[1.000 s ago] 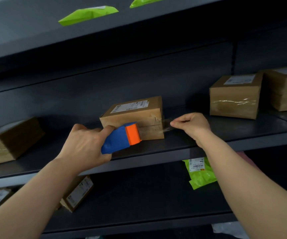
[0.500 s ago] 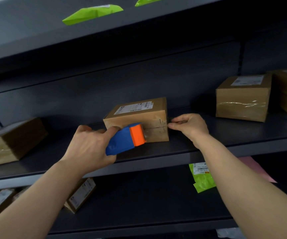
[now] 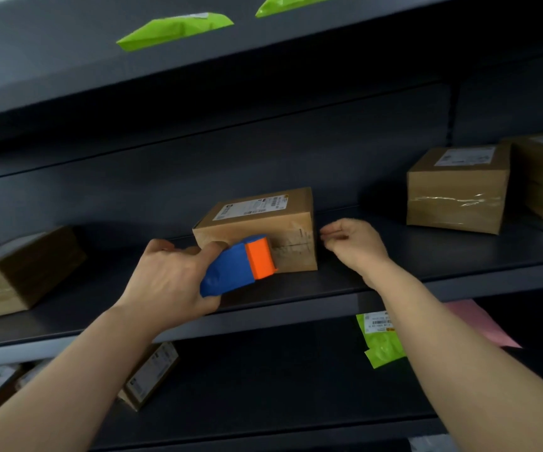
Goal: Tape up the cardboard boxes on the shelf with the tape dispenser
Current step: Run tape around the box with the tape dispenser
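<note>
Head view: the left hand (image 3: 169,282) grips the blue and orange tape dispenser (image 3: 237,265), its orange end on the front of the middle cardboard box (image 3: 257,223). This box sits on the shelf (image 3: 459,275) with bare room on both sides. The right hand (image 3: 354,246) is just beside the box's right edge, fingers loosely bent, holding nothing. A taped box (image 3: 455,190) and a left box (image 3: 19,272) sit well apart.

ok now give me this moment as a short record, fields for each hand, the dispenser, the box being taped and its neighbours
left hand: grips tape dispenser
tape dispenser: orange head against front face of middle box
right hand: just right of that box, fingers loosely curled, holding nothing
middle box: on shelf, label up, clear tape on front
neighbours: left box, right box, same shelf
</note>
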